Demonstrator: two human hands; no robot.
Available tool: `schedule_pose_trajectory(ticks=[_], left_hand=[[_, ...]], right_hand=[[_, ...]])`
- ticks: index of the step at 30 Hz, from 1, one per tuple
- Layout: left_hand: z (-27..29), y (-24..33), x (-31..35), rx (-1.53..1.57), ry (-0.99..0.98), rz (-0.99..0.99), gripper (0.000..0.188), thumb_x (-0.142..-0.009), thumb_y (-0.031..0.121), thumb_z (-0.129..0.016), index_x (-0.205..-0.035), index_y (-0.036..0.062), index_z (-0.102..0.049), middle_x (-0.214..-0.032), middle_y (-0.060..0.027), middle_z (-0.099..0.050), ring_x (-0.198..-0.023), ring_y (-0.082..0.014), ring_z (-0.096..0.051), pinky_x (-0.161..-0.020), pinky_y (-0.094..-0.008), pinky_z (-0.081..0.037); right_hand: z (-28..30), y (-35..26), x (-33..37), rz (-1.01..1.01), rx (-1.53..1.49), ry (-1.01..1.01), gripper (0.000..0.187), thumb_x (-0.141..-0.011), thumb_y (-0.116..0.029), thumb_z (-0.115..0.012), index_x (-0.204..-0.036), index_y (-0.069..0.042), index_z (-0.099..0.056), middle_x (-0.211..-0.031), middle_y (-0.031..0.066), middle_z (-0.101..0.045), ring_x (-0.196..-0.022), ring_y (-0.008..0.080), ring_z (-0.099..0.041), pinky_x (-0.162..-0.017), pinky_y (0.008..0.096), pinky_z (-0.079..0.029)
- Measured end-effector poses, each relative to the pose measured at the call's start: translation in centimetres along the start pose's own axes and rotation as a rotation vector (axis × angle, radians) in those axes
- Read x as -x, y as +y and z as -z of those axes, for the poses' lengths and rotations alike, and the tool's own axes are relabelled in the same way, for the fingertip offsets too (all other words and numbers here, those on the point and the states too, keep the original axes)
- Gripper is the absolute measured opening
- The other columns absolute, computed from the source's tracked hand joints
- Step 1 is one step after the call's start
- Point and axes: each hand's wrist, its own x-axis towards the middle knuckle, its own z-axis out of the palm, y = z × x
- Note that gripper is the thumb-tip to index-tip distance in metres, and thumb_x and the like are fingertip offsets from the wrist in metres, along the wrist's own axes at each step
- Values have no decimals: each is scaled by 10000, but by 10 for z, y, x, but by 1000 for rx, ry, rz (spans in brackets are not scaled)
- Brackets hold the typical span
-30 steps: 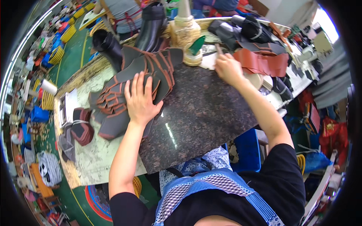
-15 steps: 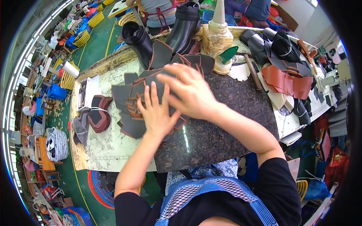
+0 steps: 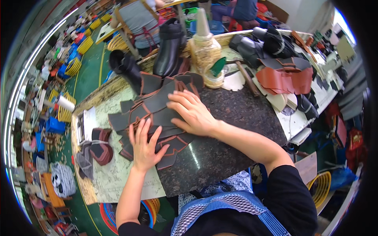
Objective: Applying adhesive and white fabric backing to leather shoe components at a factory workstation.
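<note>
The pile (image 3: 155, 103) of dark, brown-edged pieces lies at the middle of the bench (image 3: 118, 187), overlapping the left side of the stone slab (image 3: 232, 126); the slab reaches the near edge. The left hand (image 3: 145, 151) is on the pile's near side, fingers spread. The right hand (image 3: 195, 115) lies across the pile's right part, fingers extended and slightly apart. Neither hand pinches a piece.

Two boots (image 3: 167, 59) stand at the far edge, behind the pile. The jar (image 3: 214, 82) is just beyond the slab; the brown tool (image 3: 247, 78) lies to its right. A tied bundle (image 3: 101, 147) is near the left edge.
</note>
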Motion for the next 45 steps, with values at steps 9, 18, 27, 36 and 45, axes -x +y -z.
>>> schedule_pose_trajectory(ticks=[9, 18, 27, 36, 45], left_hand=[[13, 32, -4, 53, 29, -88, 668, -794, 201, -792, -1398, 112, -520, -1549, -210, -399, -1463, -441, -324, -1200, -616, -213], [14, 68, 4, 138, 61, 39, 456, -867, 113, -710, -1296, 51, -569, -1472, -217, -472, -1395, -454, -405, -1154, -605, -321], [20, 83, 15, 129, 57, 215, 379, -867, 33, -682, -1231, 21, -573, -1467, -210, -465, -1407, -439, -398, -1126, -584, -345], [-10, 138, -79, 1670, -210, 626, 660, -1068, 533, -398, -1360, -47, -520, -1294, -238, -630, -1257, -356, -601, -1081, -464, -471], [23, 167, -103, 2092, -103, 673, 416, -975, 239, -681, -1319, 20, -600, -1234, -83, -676, -1146, -190, -635, -990, -350, -502]], right_hand=[[212, 52, 103, -203, 289, -206, 118, -918, -224, -681, -862, -122, -699, -717, 67, -607, -707, 296, -632, -635, 406, -526], [309, 187, 132, -533, 723, -480, 770, -653, -110, -733, -1388, -43, -517, -1347, 160, -576, -1317, 367, -477, -1123, 470, -388], [339, 164, 129, -540, 510, -356, 402, -676, -29, -654, -1077, 3, -627, -972, 178, -637, -977, 353, -633, -830, 438, -523], [290, 27, 59, 76, 302, -177, 270, -659, -94, -732, -921, -90, -669, -964, 40, -675, -964, 278, -653, -809, 389, -546], [210, -39, 49, 128, -206, -325, 276, -687, -88, -786, -932, -215, -802, -1431, 167, -546, -1346, 439, -435, -1096, 541, -376]])
